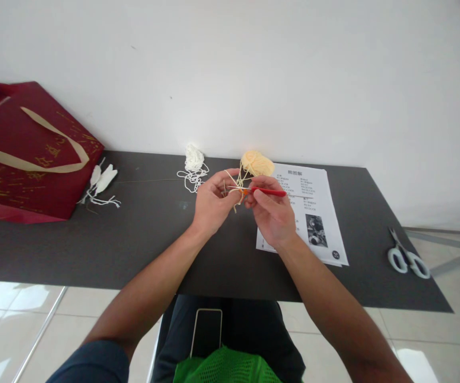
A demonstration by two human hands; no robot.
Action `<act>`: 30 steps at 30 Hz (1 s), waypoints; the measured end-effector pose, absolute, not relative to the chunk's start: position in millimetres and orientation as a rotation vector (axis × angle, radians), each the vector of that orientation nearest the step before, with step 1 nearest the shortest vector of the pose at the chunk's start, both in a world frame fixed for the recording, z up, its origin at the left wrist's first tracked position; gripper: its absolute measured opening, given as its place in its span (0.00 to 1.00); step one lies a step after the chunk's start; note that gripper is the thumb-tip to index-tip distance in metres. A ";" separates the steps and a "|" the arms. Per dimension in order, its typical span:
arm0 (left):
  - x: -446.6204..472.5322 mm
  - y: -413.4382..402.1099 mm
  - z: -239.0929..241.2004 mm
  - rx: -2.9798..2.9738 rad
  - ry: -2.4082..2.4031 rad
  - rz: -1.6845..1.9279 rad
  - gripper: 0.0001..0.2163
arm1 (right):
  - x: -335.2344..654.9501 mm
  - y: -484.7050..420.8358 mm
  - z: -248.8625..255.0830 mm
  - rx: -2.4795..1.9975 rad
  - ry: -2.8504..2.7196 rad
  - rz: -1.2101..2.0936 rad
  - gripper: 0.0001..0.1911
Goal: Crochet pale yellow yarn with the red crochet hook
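My right hand point(272, 210) grips a crochet hook point(268, 191) by its red handle, the metal shaft pointing left. Pale yellow yarn point(235, 194) is pinched in my left hand point(214, 199), with strands looped about the fingers. The hook's tip meets the yarn between both hands; its exact place in the loops is too small to tell. A small orange thing point(245, 193) shows at the right fingertips, partly hidden. Just behind the hands sits a ball of yellow yarn point(257, 163), strands running from it down to the fingers.
White yarn point(194, 158) lies loosely wound by the wall. Printed sheets point(321, 186) rest under and beside my right hand. Scissors point(407, 258) lie near the table's right edge. At left, a dark red gift bag point(34, 154) stands beside white pieces with strings point(104, 180). A phone point(206, 331) lies on my lap.
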State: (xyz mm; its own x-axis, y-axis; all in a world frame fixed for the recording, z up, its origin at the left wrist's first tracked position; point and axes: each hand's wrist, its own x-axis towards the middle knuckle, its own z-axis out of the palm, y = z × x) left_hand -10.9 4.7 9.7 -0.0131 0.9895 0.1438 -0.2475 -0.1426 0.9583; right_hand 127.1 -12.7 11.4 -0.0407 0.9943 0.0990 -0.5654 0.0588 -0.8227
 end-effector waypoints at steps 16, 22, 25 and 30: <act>-8.9 2.0 13.9 1.150 0.937 1.498 0.19 | 124.4 -11.2 14.5 -0.733 -0.776 1.493 0.11; -8.7 0.7 15.8 1.168 0.971 1.499 0.19 | 124.5 -9.8 10.6 -0.821 -0.763 1.436 0.17; -9.0 0.6 15.5 1.183 0.990 1.509 0.19 | 125.5 -9.0 9.0 -0.861 -0.792 1.371 0.17; -8.8 0.0 14.6 1.219 1.028 1.506 0.18 | 124.2 -9.6 12.1 -0.802 -0.873 1.271 0.11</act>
